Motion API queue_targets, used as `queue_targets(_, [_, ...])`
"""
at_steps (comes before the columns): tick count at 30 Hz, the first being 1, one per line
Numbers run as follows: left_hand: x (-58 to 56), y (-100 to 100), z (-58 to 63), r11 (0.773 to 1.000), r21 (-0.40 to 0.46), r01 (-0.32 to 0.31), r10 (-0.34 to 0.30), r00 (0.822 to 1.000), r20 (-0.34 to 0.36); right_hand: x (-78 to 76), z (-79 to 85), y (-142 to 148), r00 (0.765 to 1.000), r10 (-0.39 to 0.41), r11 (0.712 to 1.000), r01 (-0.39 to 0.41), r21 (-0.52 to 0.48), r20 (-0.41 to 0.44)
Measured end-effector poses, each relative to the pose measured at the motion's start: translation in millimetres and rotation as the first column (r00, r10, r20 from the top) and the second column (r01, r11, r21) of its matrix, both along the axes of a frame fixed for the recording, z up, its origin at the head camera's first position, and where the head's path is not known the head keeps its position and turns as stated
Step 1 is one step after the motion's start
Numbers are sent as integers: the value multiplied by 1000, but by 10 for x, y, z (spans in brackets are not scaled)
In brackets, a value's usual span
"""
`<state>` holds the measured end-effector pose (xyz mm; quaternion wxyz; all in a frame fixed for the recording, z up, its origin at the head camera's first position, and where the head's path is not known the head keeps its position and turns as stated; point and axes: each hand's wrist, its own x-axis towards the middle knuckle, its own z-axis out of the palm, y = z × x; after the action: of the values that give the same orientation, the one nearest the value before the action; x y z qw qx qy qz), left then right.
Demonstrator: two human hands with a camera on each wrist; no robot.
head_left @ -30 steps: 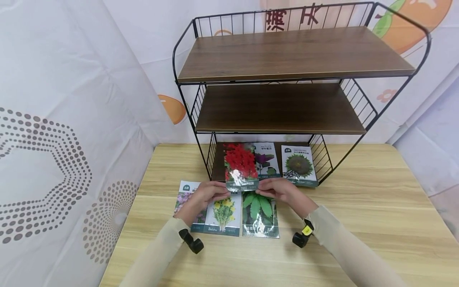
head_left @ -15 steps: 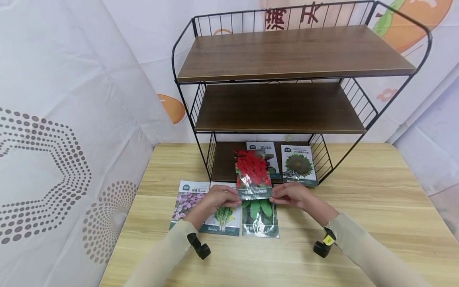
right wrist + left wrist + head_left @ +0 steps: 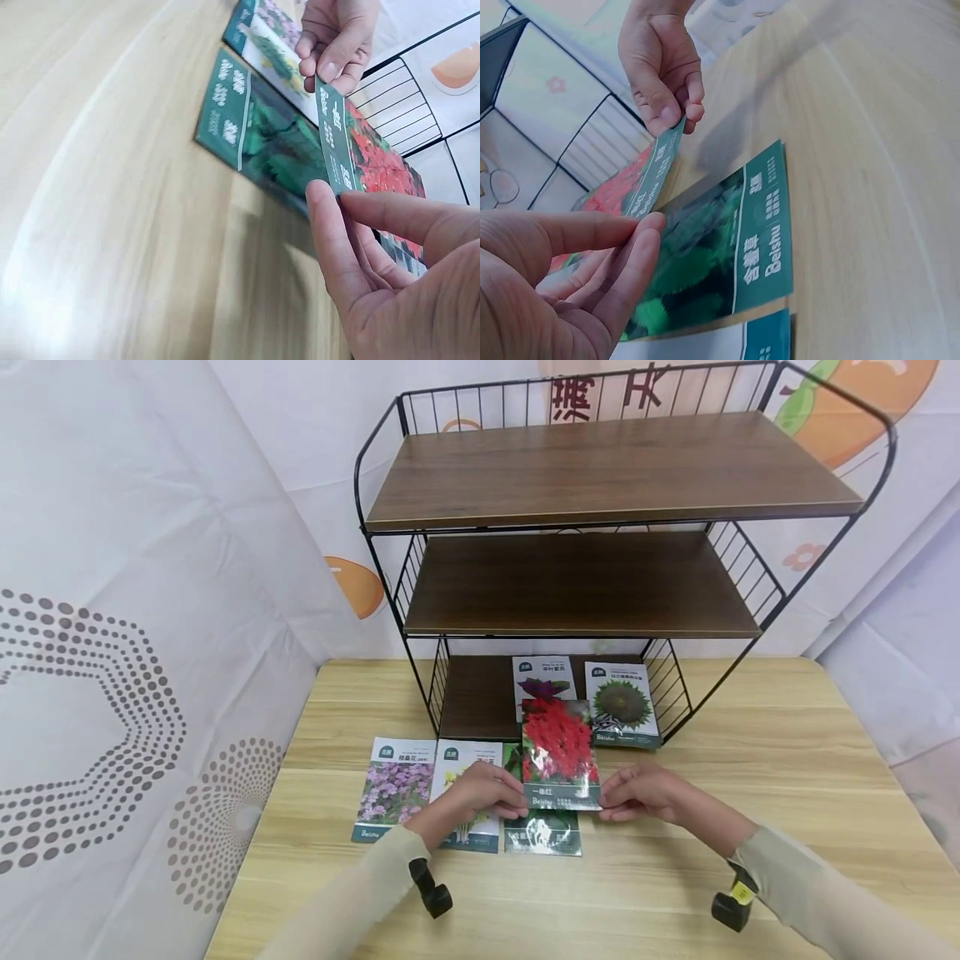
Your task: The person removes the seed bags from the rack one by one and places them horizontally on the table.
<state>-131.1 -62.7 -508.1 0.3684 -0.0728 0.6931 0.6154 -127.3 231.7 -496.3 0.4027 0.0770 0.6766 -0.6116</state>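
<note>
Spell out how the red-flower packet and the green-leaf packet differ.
The red-flower packet is pinched by the left hand and right hand, raised; the green-leaf packet lies on the table.
The red-flower packet pictures dense red blooms; the green-leaf packet pictures green foliage.
In the head view, the red-flower packet partly covers the green-leaf packet.
Both have a dark green bottom band with white "Beishu" lettering.

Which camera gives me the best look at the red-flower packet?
The head view: the red-flower packet faces the camera, its front almost fully uncovered. The left wrist view shows it steeply slanted, partly behind the left hand; the right wrist view shows it aslant too, partly behind the right hand.
</note>
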Motion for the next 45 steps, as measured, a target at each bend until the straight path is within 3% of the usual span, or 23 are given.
queue_targets(15, [236,154,22,993,-57,106,-103,994,49,233,-25,175,995,75,997,-77,21,62])
queue_targets(28, [369,192,-38,971,-65,230,-224,971,85,421,-93,240,988,121,992,-123,14,100])
queue_targets(40, [418,354,-90,965,-77,249,-243,967,82,500,-173,420,984,126,992,-123,-30,125])
queue_targets(45, [402,467,-112,970,-92,223,-218,974,63,474,-175,532,983,123,992,-121,-27,137])
